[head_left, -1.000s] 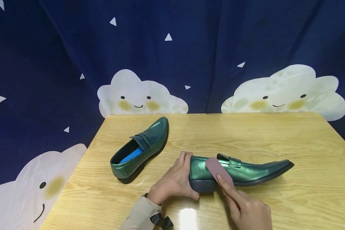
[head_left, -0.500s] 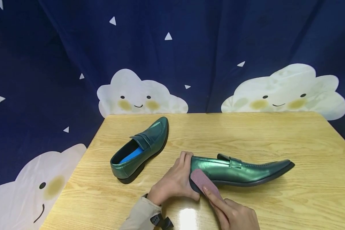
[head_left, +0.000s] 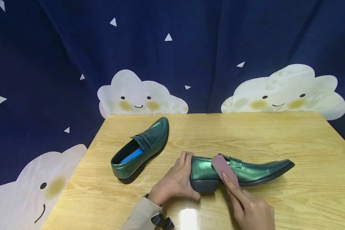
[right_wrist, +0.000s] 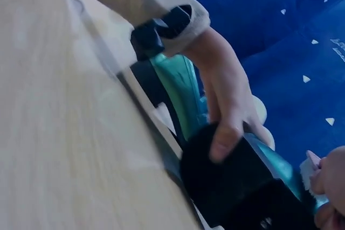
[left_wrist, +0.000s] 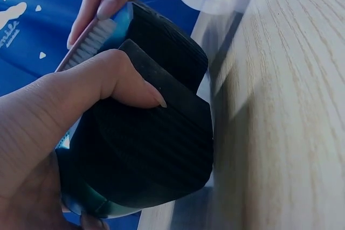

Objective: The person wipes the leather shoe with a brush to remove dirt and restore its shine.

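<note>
A metallic green loafer lies toe to the right on the table, its side and dark heel turned to the front. My left hand grips it around the heel end; the left wrist view has the thumb pressed on the dark heel. In my right hand is a pink-backed brush, forefinger laid along its back. The brush overlaps the shoe's side just behind the strap. Its white bristles face the green upper in the left wrist view.
A matching green loafer with a blue insole stands upright at the left of the wooden table. Behind the table hangs a dark blue curtain printed with clouds and triangles.
The brush in my right hand went left and down to the heel, then came back right and up to near the strap. My left hand and both shoes have stayed in place.
</note>
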Demonstrator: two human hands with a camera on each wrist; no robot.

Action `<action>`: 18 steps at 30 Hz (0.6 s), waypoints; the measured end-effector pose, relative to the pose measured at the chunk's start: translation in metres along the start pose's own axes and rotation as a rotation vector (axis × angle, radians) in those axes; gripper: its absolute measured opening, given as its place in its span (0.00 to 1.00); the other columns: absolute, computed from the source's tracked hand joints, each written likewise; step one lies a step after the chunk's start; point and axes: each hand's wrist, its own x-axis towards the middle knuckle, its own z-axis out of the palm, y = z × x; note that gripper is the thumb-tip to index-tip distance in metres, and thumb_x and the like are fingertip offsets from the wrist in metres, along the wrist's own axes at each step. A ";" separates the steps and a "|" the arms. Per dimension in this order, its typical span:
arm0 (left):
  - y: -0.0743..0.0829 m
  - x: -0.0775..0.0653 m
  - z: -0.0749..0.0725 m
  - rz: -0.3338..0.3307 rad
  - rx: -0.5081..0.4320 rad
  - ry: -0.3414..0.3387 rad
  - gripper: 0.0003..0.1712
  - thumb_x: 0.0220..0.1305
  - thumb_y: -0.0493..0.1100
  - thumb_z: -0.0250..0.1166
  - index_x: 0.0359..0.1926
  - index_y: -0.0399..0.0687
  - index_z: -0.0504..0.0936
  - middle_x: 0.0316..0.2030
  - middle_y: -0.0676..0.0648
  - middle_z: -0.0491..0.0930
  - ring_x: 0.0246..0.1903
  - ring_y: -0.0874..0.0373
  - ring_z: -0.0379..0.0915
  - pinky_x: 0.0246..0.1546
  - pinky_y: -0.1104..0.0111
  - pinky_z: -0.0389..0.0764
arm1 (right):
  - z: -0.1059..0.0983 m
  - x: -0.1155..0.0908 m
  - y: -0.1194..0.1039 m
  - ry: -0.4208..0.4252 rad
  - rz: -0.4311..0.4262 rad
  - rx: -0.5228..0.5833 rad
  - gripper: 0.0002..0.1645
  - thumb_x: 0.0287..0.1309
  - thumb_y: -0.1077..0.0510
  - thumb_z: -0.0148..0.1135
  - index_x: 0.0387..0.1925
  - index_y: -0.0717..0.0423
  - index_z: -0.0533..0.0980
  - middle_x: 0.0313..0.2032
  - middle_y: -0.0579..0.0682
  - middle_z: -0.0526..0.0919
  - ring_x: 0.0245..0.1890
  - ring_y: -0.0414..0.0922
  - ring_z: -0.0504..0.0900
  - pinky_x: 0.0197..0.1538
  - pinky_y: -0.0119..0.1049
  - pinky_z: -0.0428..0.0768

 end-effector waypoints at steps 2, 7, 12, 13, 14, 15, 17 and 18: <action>0.000 -0.001 0.000 0.002 0.005 0.004 0.69 0.22 0.55 0.80 0.67 0.39 0.54 0.57 0.45 0.58 0.50 0.53 0.66 0.51 0.68 0.73 | 0.003 -0.004 -0.005 -0.034 -0.033 0.029 0.29 0.71 0.36 0.36 0.54 0.38 0.80 0.12 0.31 0.56 0.14 0.27 0.46 0.14 0.24 0.50; 0.000 -0.002 -0.001 0.003 0.005 0.003 0.69 0.23 0.54 0.81 0.67 0.39 0.54 0.57 0.46 0.58 0.52 0.52 0.65 0.51 0.68 0.73 | 0.013 -0.016 -0.021 -0.131 -0.108 0.117 0.29 0.72 0.38 0.34 0.57 0.37 0.79 0.15 0.28 0.55 0.15 0.22 0.46 0.16 0.19 0.49; -0.001 -0.002 -0.002 0.000 0.002 0.003 0.69 0.23 0.54 0.82 0.67 0.40 0.55 0.56 0.46 0.58 0.51 0.52 0.65 0.50 0.67 0.74 | 0.014 -0.018 -0.027 -0.145 -0.112 0.124 0.28 0.72 0.38 0.34 0.57 0.35 0.79 0.15 0.27 0.55 0.15 0.21 0.46 0.16 0.18 0.48; -0.001 -0.002 -0.001 -0.001 0.001 0.004 0.69 0.23 0.54 0.81 0.67 0.40 0.55 0.57 0.46 0.58 0.52 0.52 0.65 0.51 0.67 0.73 | 0.014 -0.017 -0.025 -0.138 -0.106 0.124 0.28 0.72 0.38 0.34 0.56 0.35 0.79 0.15 0.27 0.55 0.15 0.21 0.46 0.16 0.18 0.49; 0.000 -0.001 -0.001 -0.002 0.002 0.003 0.69 0.23 0.55 0.81 0.67 0.40 0.55 0.57 0.46 0.58 0.52 0.52 0.65 0.52 0.66 0.73 | 0.013 -0.016 -0.024 -0.128 -0.101 0.122 0.28 0.72 0.38 0.35 0.56 0.36 0.79 0.14 0.27 0.55 0.15 0.22 0.46 0.16 0.19 0.49; 0.000 -0.001 -0.001 -0.003 0.002 0.002 0.69 0.23 0.55 0.81 0.67 0.40 0.55 0.57 0.46 0.58 0.52 0.52 0.65 0.52 0.66 0.73 | 0.011 -0.015 -0.022 -0.121 -0.093 0.118 0.28 0.72 0.38 0.35 0.56 0.36 0.79 0.14 0.27 0.54 0.15 0.22 0.46 0.15 0.19 0.49; 0.000 -0.001 0.000 -0.005 0.003 0.004 0.69 0.23 0.56 0.81 0.67 0.39 0.55 0.57 0.46 0.58 0.52 0.52 0.66 0.52 0.66 0.73 | 0.008 -0.011 -0.017 -0.108 -0.069 0.101 0.29 0.72 0.37 0.35 0.56 0.36 0.80 0.13 0.28 0.55 0.15 0.22 0.46 0.15 0.21 0.51; 0.000 -0.001 0.000 -0.006 0.003 0.004 0.69 0.22 0.56 0.81 0.67 0.39 0.55 0.57 0.46 0.58 0.51 0.52 0.66 0.52 0.66 0.73 | 0.006 -0.009 -0.014 -0.096 -0.054 0.090 0.29 0.71 0.36 0.35 0.55 0.36 0.80 0.13 0.28 0.56 0.15 0.23 0.46 0.14 0.21 0.52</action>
